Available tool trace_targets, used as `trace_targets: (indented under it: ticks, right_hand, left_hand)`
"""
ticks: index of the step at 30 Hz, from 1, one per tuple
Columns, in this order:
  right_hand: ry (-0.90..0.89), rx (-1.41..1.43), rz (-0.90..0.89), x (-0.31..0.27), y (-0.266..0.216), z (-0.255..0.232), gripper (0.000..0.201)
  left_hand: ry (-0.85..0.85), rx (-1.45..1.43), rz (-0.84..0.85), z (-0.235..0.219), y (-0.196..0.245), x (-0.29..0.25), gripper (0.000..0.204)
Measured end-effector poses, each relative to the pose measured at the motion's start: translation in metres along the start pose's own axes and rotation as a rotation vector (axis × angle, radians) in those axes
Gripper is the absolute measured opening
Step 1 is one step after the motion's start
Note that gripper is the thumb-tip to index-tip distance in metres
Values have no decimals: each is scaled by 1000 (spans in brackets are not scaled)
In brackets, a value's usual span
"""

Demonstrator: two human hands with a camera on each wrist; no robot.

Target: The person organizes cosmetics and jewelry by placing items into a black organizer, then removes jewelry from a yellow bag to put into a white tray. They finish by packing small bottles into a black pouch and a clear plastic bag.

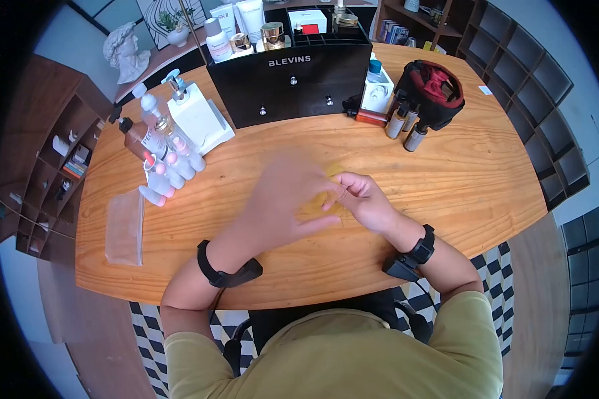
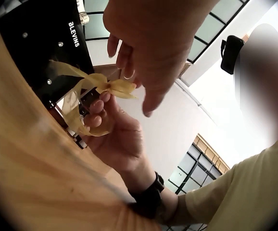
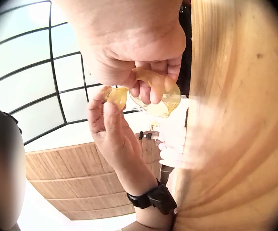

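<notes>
A thin yellow translucent ribbon (image 2: 98, 81), knotted with short loops and a trailing length, is between the two hands. The right hand (image 1: 373, 207) pinches it near the knot; its thumb and fingertips meet there in the left wrist view. The left hand (image 1: 283, 199), blurred in the head view, is beside the knot with its thumb spread from the fingers (image 2: 124, 57). In the right wrist view, the left hand (image 3: 112, 132) overlaps one yellow loop (image 3: 117, 97); contact is unclear. More ribbon (image 3: 165, 103) hangs by the right hand (image 3: 129, 38). Hands partly hide the ribbon in the head view.
A black drawer box (image 1: 293, 83) stands at the back of the wooden table (image 1: 446, 193). Bottles (image 1: 173, 156) and a white dispenser (image 1: 196, 110) stand left, near a flat translucent pouch (image 1: 124, 228). A black-and-red bag (image 1: 432, 90) and small bottles (image 1: 415, 137) stand right.
</notes>
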State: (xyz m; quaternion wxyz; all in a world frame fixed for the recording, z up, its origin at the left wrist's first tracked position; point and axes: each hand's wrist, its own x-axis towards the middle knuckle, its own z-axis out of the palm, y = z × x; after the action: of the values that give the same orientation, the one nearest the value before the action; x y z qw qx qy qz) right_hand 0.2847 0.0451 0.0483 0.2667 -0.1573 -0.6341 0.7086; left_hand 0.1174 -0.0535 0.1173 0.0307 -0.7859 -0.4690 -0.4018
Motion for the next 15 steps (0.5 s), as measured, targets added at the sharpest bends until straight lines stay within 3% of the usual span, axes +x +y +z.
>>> trace_targets:
  ticks: [2, 5, 8, 9, 12, 15]
  right_hand:
    - [-13, -35, -1, 1, 2, -1, 20]
    - [1, -60, 53, 1, -2, -5, 21]
    - [12, -104, 116, -1, -7, -6, 25]
    - [12, -125, 134, -1, -7, -6, 28]
    - [-36, 131, 73, 0, -4, -8, 42]
    - [-212, 573, 318, 1, -17, -10, 52]
  left_hand:
    - [-24, 109, 64, 5, -10, -8, 20]
    - [54, -139, -177, 2, -25, -13, 15]
    - [65, -606, -569, 1, -33, -14, 12]
    - [70, -688, -592, 3, -33, -14, 12]
    - [81, -886, -632, 8, -36, -15, 14]
    - [67, -929, -629, 9, -38, -17, 16]
